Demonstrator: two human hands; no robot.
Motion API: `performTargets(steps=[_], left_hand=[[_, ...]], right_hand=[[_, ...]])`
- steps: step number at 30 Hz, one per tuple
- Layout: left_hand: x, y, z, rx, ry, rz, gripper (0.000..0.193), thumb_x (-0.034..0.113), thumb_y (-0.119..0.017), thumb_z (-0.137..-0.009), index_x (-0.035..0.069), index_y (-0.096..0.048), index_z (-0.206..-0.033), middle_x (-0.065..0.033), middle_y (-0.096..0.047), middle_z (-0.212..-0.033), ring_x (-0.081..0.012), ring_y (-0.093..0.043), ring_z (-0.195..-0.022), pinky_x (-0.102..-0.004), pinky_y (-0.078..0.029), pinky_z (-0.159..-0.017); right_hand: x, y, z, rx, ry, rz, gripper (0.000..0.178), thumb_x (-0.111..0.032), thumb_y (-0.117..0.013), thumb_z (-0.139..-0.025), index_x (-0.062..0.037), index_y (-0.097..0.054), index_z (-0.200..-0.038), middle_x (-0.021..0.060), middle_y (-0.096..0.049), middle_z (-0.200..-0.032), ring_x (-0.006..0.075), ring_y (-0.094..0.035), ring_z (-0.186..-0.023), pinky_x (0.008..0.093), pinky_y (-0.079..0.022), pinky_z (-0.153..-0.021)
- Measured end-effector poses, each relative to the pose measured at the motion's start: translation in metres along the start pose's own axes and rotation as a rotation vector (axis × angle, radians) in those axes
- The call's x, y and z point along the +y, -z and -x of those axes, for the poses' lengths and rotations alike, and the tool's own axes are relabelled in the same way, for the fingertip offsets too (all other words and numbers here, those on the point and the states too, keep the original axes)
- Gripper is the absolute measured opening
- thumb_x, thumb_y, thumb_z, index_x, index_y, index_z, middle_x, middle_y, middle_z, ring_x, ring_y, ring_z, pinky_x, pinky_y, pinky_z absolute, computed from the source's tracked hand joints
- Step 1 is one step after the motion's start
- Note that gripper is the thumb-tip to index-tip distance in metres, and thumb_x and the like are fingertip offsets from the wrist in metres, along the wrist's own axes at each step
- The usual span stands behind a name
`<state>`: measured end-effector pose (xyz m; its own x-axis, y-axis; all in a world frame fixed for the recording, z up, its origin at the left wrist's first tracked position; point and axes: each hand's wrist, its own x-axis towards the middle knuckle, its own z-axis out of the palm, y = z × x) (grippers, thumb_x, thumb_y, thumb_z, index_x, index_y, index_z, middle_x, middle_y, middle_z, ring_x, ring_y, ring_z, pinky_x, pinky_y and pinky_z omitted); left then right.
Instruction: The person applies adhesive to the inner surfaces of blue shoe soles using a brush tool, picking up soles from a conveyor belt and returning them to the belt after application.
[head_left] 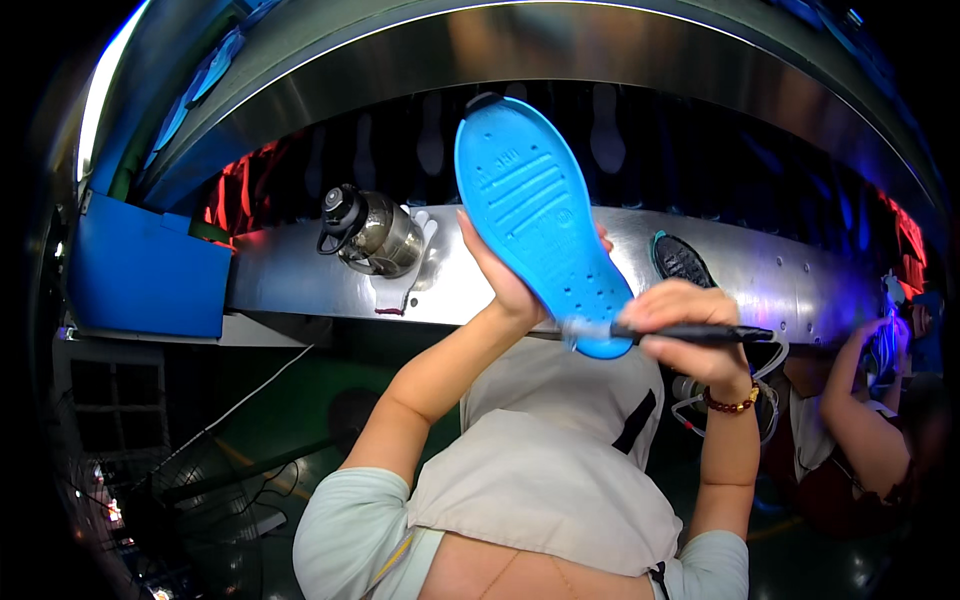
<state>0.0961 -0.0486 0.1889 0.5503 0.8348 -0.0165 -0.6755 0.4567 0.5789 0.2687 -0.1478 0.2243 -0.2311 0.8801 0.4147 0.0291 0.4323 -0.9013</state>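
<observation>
A bright blue shoe sole (540, 190) is tilted up in front of me, its ridged and dimpled face showing and a black patch at its top end. My left hand (508, 282) grips it along its edges from behind, so most of the fingers are hidden. In my right hand (690, 315) is a brush (705, 334) with a black handle, held between thumb and fingers. Its pale bristles, smeared by motion, are at the lower, narrower end of the sole. Just beyond the right hand, a black sole with a teal rim (683, 260) lies on the metal ledge.
On the metal ledge (290, 283) at left stands a dark-capped clear bottle (385, 235), with a pale glove (393, 294) beside it. A blue box (150, 265) is farther left. Grey sole shapes (606, 130) show in the dark area behind. Another person's arm (850, 400) is at right.
</observation>
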Motion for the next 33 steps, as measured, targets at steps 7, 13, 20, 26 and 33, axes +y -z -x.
performTargets(steps=[7,13,20,26,33], left_hand=[[0.018,-0.007,-0.003,-0.028,-0.097,0.083,0.104,0.084,-0.007,-0.064,0.000,-0.049,-0.107,-0.0208,-0.058,-0.086,-0.0302,-0.060,-0.073,-0.0416,-0.050,-0.066],[0.024,-0.006,-0.012,-0.032,-0.088,0.088,0.098,0.082,-0.013,-0.067,0.003,-0.047,-0.113,-0.0212,-0.056,-0.091,-0.0327,-0.057,-0.079,-0.0440,-0.048,-0.072],[0.025,-0.016,-0.012,-0.140,0.013,0.225,0.098,0.079,-0.014,-0.072,0.002,-0.028,-0.131,-0.0242,-0.045,-0.118,-0.0363,-0.050,-0.104,-0.0475,-0.041,-0.090],[-0.007,0.011,0.021,-0.309,0.128,0.092,0.074,0.056,-0.031,-0.083,0.002,-0.024,-0.133,-0.0190,-0.041,-0.127,-0.0296,-0.047,-0.112,-0.0426,-0.038,-0.095],[0.027,-0.003,0.006,-0.354,0.431,-0.097,0.052,0.031,-0.045,-0.084,-0.002,-0.038,-0.124,-0.0173,-0.053,-0.112,-0.0226,-0.056,-0.097,-0.0317,-0.044,-0.085]], right_hand=[[-0.003,-0.003,0.005,-0.045,0.054,0.079,0.019,0.004,-0.066,-0.064,0.0014,-0.064,-0.084,0.0149,-0.064,-0.085,0.0253,-0.062,-0.084,0.0331,-0.048,-0.077],[0.006,-0.004,0.010,0.046,-0.023,0.132,0.022,0.005,-0.065,-0.065,0.0011,-0.065,-0.086,0.0128,-0.065,-0.089,0.0231,-0.058,-0.088,0.0314,-0.046,-0.079],[0.023,-0.007,0.020,0.233,-0.134,-0.325,0.019,0.003,-0.062,-0.071,0.0068,-0.061,-0.090,0.0199,-0.060,-0.098,0.0241,-0.058,-0.093,0.0332,-0.045,-0.084],[-0.003,-0.028,0.014,0.276,-0.381,-0.343,0.017,0.002,-0.061,-0.073,0.0067,-0.059,-0.090,0.0195,-0.062,-0.094,0.0165,-0.062,-0.077,0.0236,-0.050,-0.067],[-0.015,-0.012,0.006,0.104,-0.205,-0.018,0.019,0.007,-0.063,-0.068,0.0023,-0.064,-0.087,0.0168,-0.064,-0.091,0.0178,-0.064,-0.071,0.0236,-0.051,-0.063]])
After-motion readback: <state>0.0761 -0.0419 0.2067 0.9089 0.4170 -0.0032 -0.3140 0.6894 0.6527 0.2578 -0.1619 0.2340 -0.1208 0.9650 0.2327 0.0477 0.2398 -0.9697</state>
